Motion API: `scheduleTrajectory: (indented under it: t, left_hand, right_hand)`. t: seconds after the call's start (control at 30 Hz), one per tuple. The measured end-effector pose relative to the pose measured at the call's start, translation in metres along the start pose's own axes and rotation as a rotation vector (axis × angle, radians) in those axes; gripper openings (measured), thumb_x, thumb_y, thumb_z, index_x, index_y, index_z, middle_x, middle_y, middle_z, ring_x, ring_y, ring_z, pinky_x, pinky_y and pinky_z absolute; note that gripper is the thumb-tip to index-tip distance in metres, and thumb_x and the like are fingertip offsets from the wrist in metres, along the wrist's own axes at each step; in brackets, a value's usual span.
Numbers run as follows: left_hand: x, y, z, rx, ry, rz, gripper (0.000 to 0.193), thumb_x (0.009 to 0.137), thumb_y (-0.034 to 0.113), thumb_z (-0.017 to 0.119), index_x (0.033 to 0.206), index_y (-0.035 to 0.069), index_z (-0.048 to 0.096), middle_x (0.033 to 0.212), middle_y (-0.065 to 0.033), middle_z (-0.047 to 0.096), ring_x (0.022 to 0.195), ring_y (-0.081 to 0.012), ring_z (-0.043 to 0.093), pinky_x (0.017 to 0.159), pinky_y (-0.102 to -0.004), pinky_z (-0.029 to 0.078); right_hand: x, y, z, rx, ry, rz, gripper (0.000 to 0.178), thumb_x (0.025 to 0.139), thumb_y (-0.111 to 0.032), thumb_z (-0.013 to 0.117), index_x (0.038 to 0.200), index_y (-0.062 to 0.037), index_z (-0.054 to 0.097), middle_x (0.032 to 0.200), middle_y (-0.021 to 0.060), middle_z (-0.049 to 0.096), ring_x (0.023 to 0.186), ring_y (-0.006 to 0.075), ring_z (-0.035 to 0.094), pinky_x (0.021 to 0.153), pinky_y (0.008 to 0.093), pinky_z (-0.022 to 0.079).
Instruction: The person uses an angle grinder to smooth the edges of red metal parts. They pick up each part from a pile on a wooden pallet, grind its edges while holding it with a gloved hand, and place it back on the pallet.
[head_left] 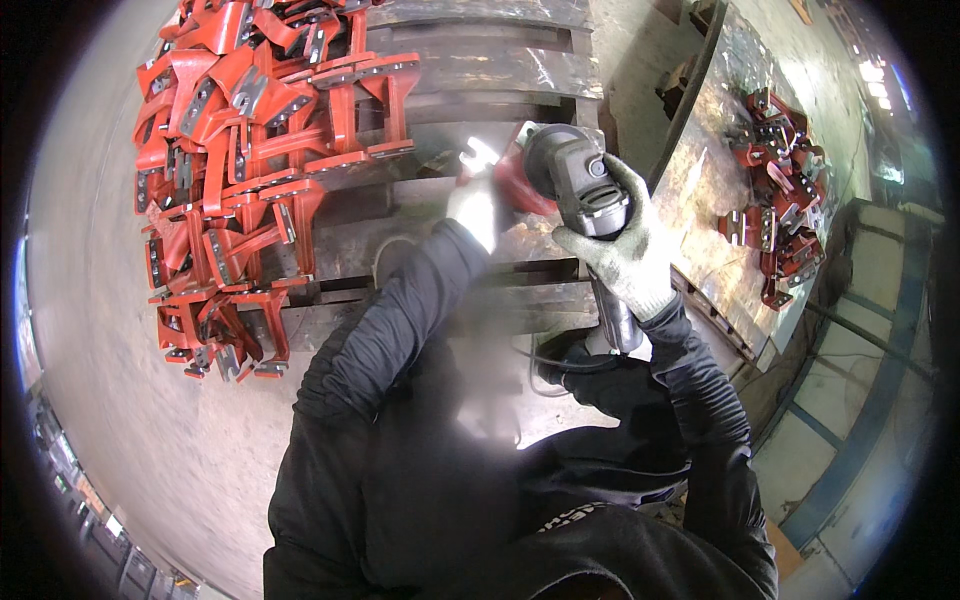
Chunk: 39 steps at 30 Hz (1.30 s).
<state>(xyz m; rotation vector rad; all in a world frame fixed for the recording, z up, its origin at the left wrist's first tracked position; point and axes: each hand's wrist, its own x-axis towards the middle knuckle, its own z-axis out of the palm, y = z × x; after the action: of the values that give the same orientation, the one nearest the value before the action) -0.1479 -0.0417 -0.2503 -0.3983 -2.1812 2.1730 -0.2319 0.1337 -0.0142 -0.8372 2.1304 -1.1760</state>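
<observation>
My right hand, in a light work glove, is wrapped round the body of a dark angle grinder. The grinder's round head lies against or just over a red metal bracket; whether they touch I cannot tell. My left hand, also gloved and washed out by glare, is closed at the bracket's left side, its fingers partly hidden. A bright, fork-shaped metal end sticks out beyond that hand. From the grinder's rear a dark cable loops down beside my leg.
A large heap of red metal brackets covers the left part of the wooden pallet. To the right, a tilted worn board carries a smaller pile of red brackets. A blue-framed panel structure stands at the far right.
</observation>
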Motion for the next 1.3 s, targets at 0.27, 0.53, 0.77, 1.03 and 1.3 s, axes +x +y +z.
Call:
scheduleTrajectory:
  t: [0.27, 0.53, 0.77, 1.03, 1.3]
  left_hand:
    - [-0.018, -0.011, 0.012, 0.445, -0.083, 0.214, 0.04, 0.107, 0.024, 0.042, 0.142, 0.007, 0.048, 0.139, -0.0082, 0.055, 0.127, -0.0215, 0.054, 0.108, -0.0357, 0.044]
    - [-0.049, -0.096, 0.007, 1.599, 0.208, 0.868, 0.033, 0.108, 0.034, 0.043, 0.132, 0.014, 0.054, 0.13, -0.0082, 0.058, 0.116, -0.0238, 0.059, 0.099, -0.0473, 0.052]
    - [-0.057, -0.102, 0.022, 1.622, 0.258, 0.847, 0.033, 0.105, 0.038, 0.047, 0.129, 0.016, 0.055, 0.126, -0.0066, 0.057, 0.114, -0.0242, 0.059, 0.098, -0.0472, 0.053]
    - [-0.06, -0.071, 0.029, 1.176, 0.119, 0.301, 0.035, 0.107, 0.04, 0.041, 0.129, 0.017, 0.055, 0.126, -0.0074, 0.061, 0.115, -0.0245, 0.062, 0.098, -0.0465, 0.054]
    - [-0.066, -0.136, 0.018, 1.806, 0.415, 0.8, 0.039, 0.108, 0.041, 0.037, 0.134, 0.017, 0.054, 0.129, -0.0075, 0.062, 0.113, -0.0262, 0.065, 0.093, -0.0493, 0.057]
  right_hand:
    - [-0.009, 0.012, 0.0, 0.013, -0.005, 0.091, 0.09, 0.068, -0.021, 0.091, 0.146, -0.0076, 0.046, 0.129, 0.017, 0.063, 0.116, 0.0249, 0.064, 0.101, 0.0377, 0.051]
    - [-0.016, 0.029, -0.005, 0.028, 0.029, 0.212, 0.091, 0.067, -0.022, 0.091, 0.145, -0.0072, 0.047, 0.131, 0.0173, 0.062, 0.117, 0.0254, 0.063, 0.102, 0.0381, 0.05]
    - [-0.021, 0.023, -0.009, 0.088, 0.098, 0.069, 0.093, 0.066, -0.018, 0.092, 0.145, -0.0024, 0.046, 0.131, 0.0177, 0.061, 0.118, 0.0263, 0.061, 0.104, 0.0392, 0.049]
    - [-0.02, 0.027, -0.005, 0.103, 0.033, -0.018, 0.095, 0.065, -0.016, 0.092, 0.147, -0.0033, 0.045, 0.135, 0.0169, 0.059, 0.123, 0.0259, 0.059, 0.107, 0.0394, 0.047]
    - [-0.008, 0.021, -0.013, -0.112, 0.14, 0.001, 0.096, 0.064, -0.017, 0.092, 0.147, -0.0036, 0.045, 0.135, 0.0165, 0.058, 0.124, 0.026, 0.058, 0.108, 0.0392, 0.046]
